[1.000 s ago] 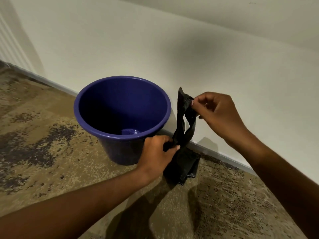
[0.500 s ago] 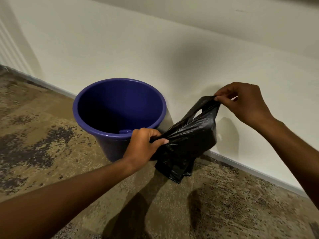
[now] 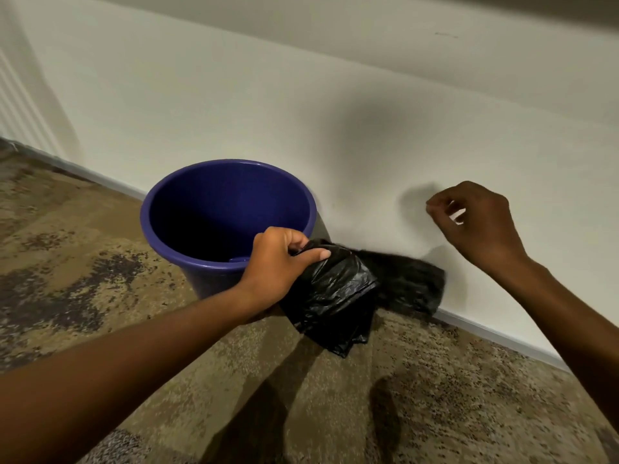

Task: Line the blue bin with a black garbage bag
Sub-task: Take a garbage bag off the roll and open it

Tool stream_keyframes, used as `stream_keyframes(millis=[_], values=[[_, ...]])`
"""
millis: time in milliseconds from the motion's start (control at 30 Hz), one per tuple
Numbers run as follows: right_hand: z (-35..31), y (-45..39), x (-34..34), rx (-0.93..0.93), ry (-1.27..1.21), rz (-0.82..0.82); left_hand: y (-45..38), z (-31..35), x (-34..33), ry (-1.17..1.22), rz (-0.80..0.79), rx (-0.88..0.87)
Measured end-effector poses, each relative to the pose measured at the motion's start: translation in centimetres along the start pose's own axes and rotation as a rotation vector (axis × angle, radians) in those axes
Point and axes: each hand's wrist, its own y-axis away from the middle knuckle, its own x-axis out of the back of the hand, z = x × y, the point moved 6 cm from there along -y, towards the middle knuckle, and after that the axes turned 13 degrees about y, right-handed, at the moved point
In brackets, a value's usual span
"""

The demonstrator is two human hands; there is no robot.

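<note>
The blue bin (image 3: 187, 212) stands upright on the carpet against the wall, with nothing lining it. My left hand (image 3: 278, 262) is at the bin's near right rim, gripping the black garbage bag (image 3: 338, 293). The bag hangs crumpled and partly folded just right of the bin, one blurred flap trailing to the right toward the baseboard. My right hand (image 3: 475, 222) is raised to the right, near the wall, fingers loosely curled with nothing in them, well apart from the bag.
A pale wall (image 3: 301, 112) with a grey baseboard (image 3: 495, 333) runs diagonally behind the bin. Mottled brown and grey carpet (image 3: 100, 296) covers the floor. A ribbed white panel (image 3: 20, 105) is at the far left.
My right hand has let go of the bag's handle and stays raised to the right. The freed part of the bag has dropped. My left hand keeps its grip.
</note>
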Motion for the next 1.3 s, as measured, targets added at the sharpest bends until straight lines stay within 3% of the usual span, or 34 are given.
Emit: stream_keyframes(millis=[133, 233, 467, 700, 833, 1067, 1300], values=[[-4.7, 2.8, -0.5, -0.052, -0.342, -0.137, -0.5, 0.4, -0.4, 0.123, 0.029, 0.07], [-8.7, 5.1, -1.5, 0.01, -0.457, -0.257, -0.8, 0.9, -0.8, 0.269, 0.055, 0.139], [-12.7, 6.6, -3.5, 0.223, -0.283, -0.287, -0.1, 0.2, -1.9, 0.592, 0.081, 0.354], [-11.1, 5.0, -4.2, 0.04, -0.33, -0.217, 0.2, 0.3, -3.0, 0.826, -0.069, 0.498], [-9.3, 3.8, -4.4, -0.079, -0.301, -0.226, -0.2, -0.1, -3.3, 0.789, -0.129, 0.492], [-8.8, 3.0, -5.1, -0.138, -0.452, -0.232, -0.3, -1.3, -2.3, 0.641, 0.021, 0.433], [-8.3, 2.4, -5.3, -0.16, -0.442, -0.207, -0.8, -1.1, -1.6, 0.602, 0.075, 0.394]])
